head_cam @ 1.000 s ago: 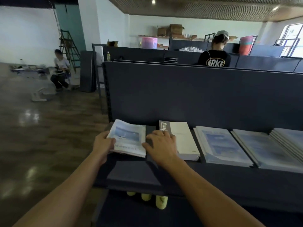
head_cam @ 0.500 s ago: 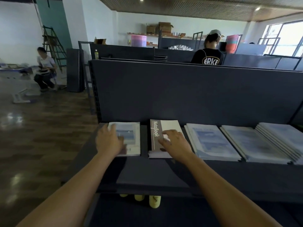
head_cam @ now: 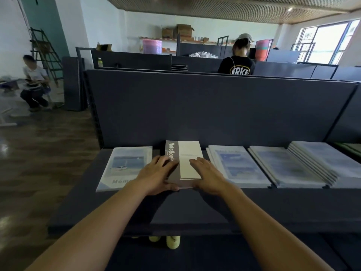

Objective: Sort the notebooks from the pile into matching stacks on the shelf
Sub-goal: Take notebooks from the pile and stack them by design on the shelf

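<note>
On the dark shelf (head_cam: 187,208) lies a stack of grey-and-cream notebooks (head_cam: 188,155) marked "NoteBook". My left hand (head_cam: 158,175) rests on its grey left part, thumb along the near edge. My right hand (head_cam: 207,176) lies flat on its cream right part, fingers straight. Left of it is a pale blue notebook (head_cam: 125,167) with a sea picture, lying flat and untouched. To the right lie further stacks of pale blue notebooks (head_cam: 237,166), (head_cam: 285,167) and a fanned stack (head_cam: 328,161).
A dark back panel (head_cam: 205,108) rises right behind the shelf. Yellow objects (head_cam: 172,241) show on a lower level under the shelf edge. One person (head_cam: 239,59) stands beyond the panel, another (head_cam: 34,83) crouches far left by a ladder. Wooden floor (head_cam: 39,163) lies to the left.
My left hand has let go of the pale blue notebook and moved right onto the grey-and-cream stack. My right hand stays on that stack. The view shifted slightly.
</note>
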Action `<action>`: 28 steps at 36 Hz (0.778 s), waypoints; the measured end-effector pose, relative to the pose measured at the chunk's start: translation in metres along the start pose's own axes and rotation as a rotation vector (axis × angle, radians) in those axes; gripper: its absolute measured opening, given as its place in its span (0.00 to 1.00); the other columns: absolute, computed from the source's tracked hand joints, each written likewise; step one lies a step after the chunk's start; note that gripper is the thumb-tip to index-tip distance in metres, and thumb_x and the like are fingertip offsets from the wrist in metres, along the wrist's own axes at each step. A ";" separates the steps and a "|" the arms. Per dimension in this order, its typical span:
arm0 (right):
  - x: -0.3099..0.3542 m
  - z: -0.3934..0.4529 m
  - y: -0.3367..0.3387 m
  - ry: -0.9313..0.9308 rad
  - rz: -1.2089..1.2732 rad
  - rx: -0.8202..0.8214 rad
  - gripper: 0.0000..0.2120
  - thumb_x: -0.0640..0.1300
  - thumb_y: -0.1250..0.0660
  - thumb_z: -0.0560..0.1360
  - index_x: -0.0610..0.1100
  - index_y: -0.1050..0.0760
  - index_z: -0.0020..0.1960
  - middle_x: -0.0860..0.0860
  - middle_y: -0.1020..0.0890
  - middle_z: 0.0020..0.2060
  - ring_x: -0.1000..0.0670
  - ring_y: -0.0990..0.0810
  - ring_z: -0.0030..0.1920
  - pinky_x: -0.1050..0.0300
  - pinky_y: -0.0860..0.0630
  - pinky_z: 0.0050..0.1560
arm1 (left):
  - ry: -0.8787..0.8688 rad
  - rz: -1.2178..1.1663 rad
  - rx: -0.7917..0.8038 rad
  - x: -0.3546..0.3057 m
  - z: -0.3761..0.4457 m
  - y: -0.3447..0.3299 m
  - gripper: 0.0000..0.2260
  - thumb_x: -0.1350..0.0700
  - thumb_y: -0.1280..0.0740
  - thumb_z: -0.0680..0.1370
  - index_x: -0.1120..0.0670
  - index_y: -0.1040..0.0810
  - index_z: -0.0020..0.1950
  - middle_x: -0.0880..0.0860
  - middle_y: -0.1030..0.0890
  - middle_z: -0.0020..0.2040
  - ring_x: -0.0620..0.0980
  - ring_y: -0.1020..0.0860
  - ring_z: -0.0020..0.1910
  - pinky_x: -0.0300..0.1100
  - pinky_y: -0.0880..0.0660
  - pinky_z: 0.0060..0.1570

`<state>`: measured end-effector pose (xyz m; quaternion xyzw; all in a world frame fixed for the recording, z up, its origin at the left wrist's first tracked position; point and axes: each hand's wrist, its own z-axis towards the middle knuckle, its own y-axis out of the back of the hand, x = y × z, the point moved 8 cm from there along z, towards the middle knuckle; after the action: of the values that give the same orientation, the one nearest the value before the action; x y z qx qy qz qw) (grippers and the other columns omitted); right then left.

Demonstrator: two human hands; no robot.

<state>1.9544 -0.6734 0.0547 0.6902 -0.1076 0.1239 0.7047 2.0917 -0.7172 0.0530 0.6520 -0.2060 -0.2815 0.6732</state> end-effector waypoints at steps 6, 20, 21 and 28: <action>0.005 -0.002 0.002 0.021 -0.066 0.017 0.37 0.47 0.31 0.74 0.47 0.47 0.77 0.47 0.47 0.77 0.45 0.48 0.76 0.50 0.44 0.73 | 0.010 0.018 0.026 -0.002 -0.004 0.004 0.42 0.33 0.34 0.72 0.45 0.50 0.78 0.49 0.48 0.77 0.53 0.49 0.75 0.51 0.40 0.71; 0.004 0.004 -0.004 0.053 -0.234 0.107 0.37 0.48 0.33 0.76 0.48 0.50 0.77 0.47 0.49 0.77 0.43 0.48 0.75 0.48 0.42 0.73 | 0.195 -0.059 0.256 0.101 -0.057 0.006 0.27 0.51 0.32 0.78 0.45 0.37 0.75 0.47 0.37 0.75 0.49 0.39 0.73 0.43 0.39 0.70; 0.004 0.004 -0.004 0.050 -0.232 0.111 0.37 0.48 0.33 0.75 0.48 0.50 0.77 0.47 0.48 0.77 0.43 0.48 0.75 0.48 0.42 0.73 | 0.190 -0.066 0.255 0.101 -0.057 0.005 0.26 0.52 0.33 0.79 0.46 0.37 0.76 0.47 0.38 0.75 0.49 0.40 0.74 0.42 0.39 0.70; 0.004 0.002 0.001 0.051 -0.247 0.115 0.38 0.52 0.33 0.75 0.47 0.49 0.77 0.47 0.46 0.76 0.42 0.45 0.74 0.46 0.39 0.71 | 0.216 0.002 0.300 0.106 -0.057 0.003 0.29 0.46 0.35 0.79 0.40 0.43 0.77 0.45 0.43 0.78 0.49 0.43 0.76 0.49 0.40 0.71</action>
<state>1.9578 -0.6750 0.0565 0.7342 0.0034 0.0597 0.6762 2.2092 -0.7421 0.0427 0.7713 -0.1728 -0.1753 0.5869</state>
